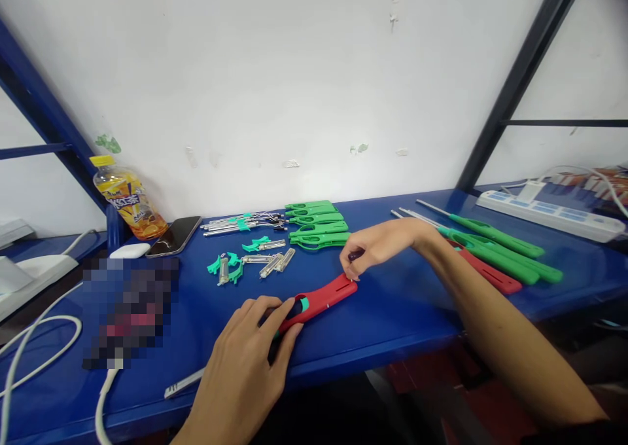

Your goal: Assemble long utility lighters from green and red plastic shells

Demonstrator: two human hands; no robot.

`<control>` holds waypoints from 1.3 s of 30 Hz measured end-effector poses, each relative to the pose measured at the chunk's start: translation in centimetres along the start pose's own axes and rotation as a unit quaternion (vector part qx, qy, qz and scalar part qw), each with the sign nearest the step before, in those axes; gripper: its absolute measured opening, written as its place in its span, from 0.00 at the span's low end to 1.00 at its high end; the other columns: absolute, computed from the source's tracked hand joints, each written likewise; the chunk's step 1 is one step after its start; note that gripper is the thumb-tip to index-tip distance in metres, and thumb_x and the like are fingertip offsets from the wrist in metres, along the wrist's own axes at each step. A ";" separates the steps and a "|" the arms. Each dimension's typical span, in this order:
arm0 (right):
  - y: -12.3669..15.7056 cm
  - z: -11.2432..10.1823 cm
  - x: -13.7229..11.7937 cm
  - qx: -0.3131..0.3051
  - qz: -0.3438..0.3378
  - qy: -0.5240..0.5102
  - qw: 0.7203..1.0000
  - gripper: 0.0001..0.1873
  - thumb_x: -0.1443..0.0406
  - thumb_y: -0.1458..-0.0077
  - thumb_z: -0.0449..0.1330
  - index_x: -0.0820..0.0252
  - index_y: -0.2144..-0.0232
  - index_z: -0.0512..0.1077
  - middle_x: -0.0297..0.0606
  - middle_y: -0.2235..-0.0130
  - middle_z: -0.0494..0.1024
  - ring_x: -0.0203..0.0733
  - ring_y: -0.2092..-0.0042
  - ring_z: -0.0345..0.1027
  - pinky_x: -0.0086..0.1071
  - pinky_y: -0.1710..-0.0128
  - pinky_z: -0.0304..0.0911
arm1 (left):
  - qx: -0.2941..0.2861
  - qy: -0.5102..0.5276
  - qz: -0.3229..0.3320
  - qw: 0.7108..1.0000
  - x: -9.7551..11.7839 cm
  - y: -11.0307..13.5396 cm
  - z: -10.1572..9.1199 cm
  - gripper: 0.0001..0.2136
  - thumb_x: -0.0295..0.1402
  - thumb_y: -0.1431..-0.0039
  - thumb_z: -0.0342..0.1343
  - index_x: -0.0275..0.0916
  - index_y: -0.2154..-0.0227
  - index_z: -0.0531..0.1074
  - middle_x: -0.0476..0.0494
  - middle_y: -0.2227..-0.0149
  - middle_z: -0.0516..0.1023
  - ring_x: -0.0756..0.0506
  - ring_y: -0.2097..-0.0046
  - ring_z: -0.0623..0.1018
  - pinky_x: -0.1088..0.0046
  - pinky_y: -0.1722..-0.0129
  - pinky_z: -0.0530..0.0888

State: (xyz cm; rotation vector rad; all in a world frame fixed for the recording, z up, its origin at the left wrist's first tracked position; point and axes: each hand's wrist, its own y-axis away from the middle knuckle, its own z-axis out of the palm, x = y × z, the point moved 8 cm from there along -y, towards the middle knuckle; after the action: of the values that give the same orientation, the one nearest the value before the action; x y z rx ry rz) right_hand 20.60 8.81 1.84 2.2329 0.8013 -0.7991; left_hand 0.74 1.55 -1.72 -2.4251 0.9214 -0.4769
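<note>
A red long-reach lighter (330, 296) lies near the table's front edge, its handle pointing right and its metal tube (184, 383) showing beyond my left hand. My left hand (252, 350) is closed around the lighter by its teal trigger (305, 303). At the handle's right end, my right hand (367, 252) is bent down with its fingers pinched together against the tip. Whatever it may hold is hidden. Beyond are green handle shells (318, 226), metal tubes with wires (230, 226), loose teal triggers (255, 244) and clear fuel tanks (269, 265).
Several green lighters (500, 235) and a red handle (490, 275) lie on the right, before a white power strip (549, 217). On the left are a drink bottle (130, 199), a phone (175, 235), a pixelated object (132, 314) and a white cable (101, 406).
</note>
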 end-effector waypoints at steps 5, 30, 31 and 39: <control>-0.1 -0.3 0.9 0.015 0.016 -0.008 1.000 0.07 0.65 0.46 0.64 0.60 0.73 0.83 0.36 0.68 0.84 0.41 0.65 0.72 0.32 0.63 0.64 | 0.012 -0.001 0.012 1.000 0.1 0.0 0.0 0.14 0.37 0.25 0.50 0.42 0.44 0.75 0.40 0.52 0.79 0.39 0.56 0.80 0.55 0.53 0.79; -0.3 0.1 1.4 -0.023 0.029 0.032 0.999 0.10 0.61 0.42 0.63 0.63 0.65 0.78 0.38 0.64 0.79 0.43 0.61 0.69 0.35 0.60 0.60 | 0.005 0.004 0.023 1.000 0.2 0.2 0.2 0.14 0.37 0.24 0.50 0.42 0.42 0.72 0.40 0.51 0.77 0.38 0.54 0.79 0.52 0.52 0.78; -0.3 0.1 1.6 -0.024 0.034 0.035 0.999 0.11 0.60 0.41 0.63 0.63 0.65 0.78 0.38 0.64 0.79 0.43 0.61 0.68 0.35 0.61 0.60 | 0.005 0.003 0.024 1.000 0.2 0.2 0.2 0.14 0.37 0.24 0.50 0.42 0.42 0.72 0.40 0.51 0.77 0.38 0.54 0.79 0.52 0.52 0.79; -0.1 0.1 2.2 -0.028 0.052 0.048 0.997 0.15 0.55 0.39 0.63 0.62 0.65 0.76 0.36 0.67 0.73 0.41 0.65 0.62 0.36 0.64 0.56 | 0.009 -0.004 0.030 1.000 0.4 0.2 0.2 0.14 0.37 0.24 0.50 0.41 0.42 0.72 0.40 0.52 0.77 0.38 0.54 0.79 0.52 0.52 0.79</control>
State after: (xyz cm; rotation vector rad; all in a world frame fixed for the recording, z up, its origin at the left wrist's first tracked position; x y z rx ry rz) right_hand 21.94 9.54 0.20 2.2555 0.7360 -0.6173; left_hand 0.99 1.26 -1.90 -2.3752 0.9797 -0.4517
